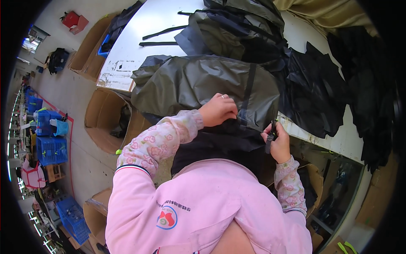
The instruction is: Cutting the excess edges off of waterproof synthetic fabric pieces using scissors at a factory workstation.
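Note:
My left hand (218,109) is closed on a fold of the dark grey-green fabric piece (198,82) that hangs over the near edge of the white table (144,29). My right hand (277,143) grips a small dark tool (270,137), upright in the fist, at the fabric's right edge. A black fabric piece (224,142) lies between my two hands, against my pink apron. Both sleeves are pink with a flower print.
More dark garment pieces (237,25) and black fabric (313,93) are heaped on the table, with black strips (158,43) at its far side. Open cardboard boxes (105,122) stand on the floor to the left. Blue crates (51,148) line the far left.

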### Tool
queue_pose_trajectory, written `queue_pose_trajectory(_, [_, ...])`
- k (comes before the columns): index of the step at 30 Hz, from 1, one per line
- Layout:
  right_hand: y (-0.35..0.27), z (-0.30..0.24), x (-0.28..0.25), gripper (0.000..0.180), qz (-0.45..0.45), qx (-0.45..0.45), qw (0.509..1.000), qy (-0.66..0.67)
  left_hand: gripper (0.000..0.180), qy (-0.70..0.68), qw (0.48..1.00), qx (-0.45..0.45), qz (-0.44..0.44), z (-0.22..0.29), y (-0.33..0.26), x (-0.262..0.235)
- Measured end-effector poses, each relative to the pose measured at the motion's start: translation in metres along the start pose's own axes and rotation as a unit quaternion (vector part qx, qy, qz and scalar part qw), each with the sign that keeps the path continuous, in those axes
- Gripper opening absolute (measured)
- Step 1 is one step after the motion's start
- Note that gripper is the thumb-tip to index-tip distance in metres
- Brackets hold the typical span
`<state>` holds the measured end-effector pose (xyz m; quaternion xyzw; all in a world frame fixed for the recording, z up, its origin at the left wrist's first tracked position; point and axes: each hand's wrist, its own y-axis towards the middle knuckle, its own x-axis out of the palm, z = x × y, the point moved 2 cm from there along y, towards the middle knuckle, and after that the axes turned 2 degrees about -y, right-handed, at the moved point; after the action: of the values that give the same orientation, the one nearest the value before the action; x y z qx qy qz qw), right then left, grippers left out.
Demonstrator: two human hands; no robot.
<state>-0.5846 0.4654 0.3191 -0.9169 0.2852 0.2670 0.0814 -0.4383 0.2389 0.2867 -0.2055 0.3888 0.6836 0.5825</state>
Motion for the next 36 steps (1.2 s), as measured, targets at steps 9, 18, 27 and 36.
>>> queue_pose_trajectory(9, [0.005, -0.016, -0.013, 0.022, -0.039, 0.024, 0.990, 0.133, 0.052, 0.082, 0.991, 0.108, -0.017, 0.053, 0.017, -0.028])
queue_pose_trajectory(18, [0.005, -0.020, -0.021, 0.030, -0.046, -0.013, 0.999, 0.008, 0.024, -0.370, 0.920, -0.115, -0.058, 0.024, 0.020, -0.009])
queue_pose_trajectory(27, [0.016, -0.056, -0.068, 0.052, -0.026, -0.199, 0.904, -0.378, 0.024, -0.545, 0.802, -0.242, -0.043, 0.021, 0.017, -0.010])
queue_pose_trajectory(36, [0.021, -0.061, -0.061, 0.051, -0.112, -0.196, 0.899, -0.375, 0.020, -0.520, 0.814, -0.245, -0.078, 0.025, 0.019, -0.006])
